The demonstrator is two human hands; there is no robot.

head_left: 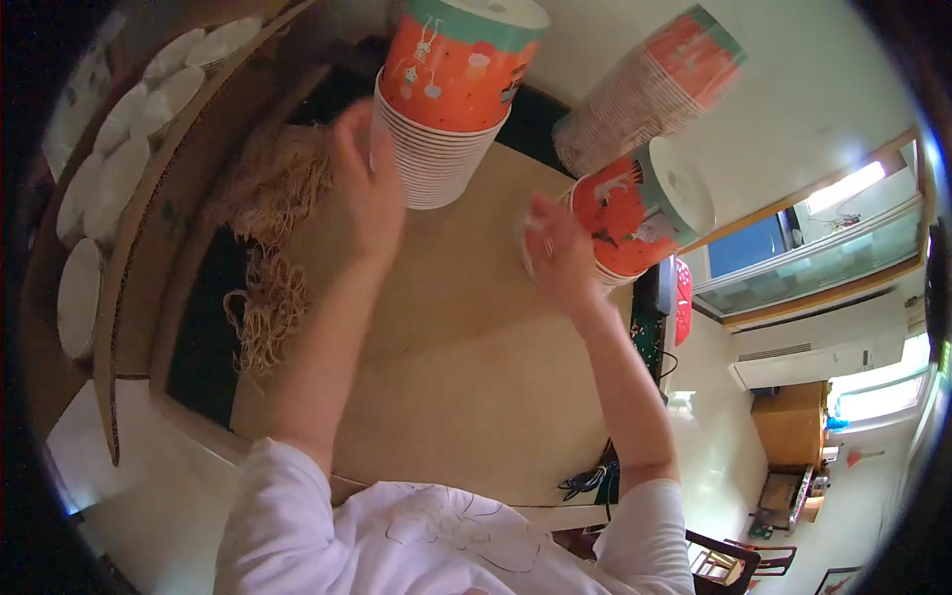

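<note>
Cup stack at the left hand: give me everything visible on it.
The cup stack is a nested pile of what look like paper cups, the outermost printed orange-red with small white drawings and a teal band under its pale base. White rolled rims layer at its near end. It tilts over the tan tabletop; the left hand touches those rims.

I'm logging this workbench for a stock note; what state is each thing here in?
Left hand: pressed against the tall cup stack, which stands nested.
Right hand: fingers on the tipped cup stack.
Third cup stack: leaning, blurred.
White lids: lying in rows in a cardboard box.
Straw filler: loose heap.
</note>
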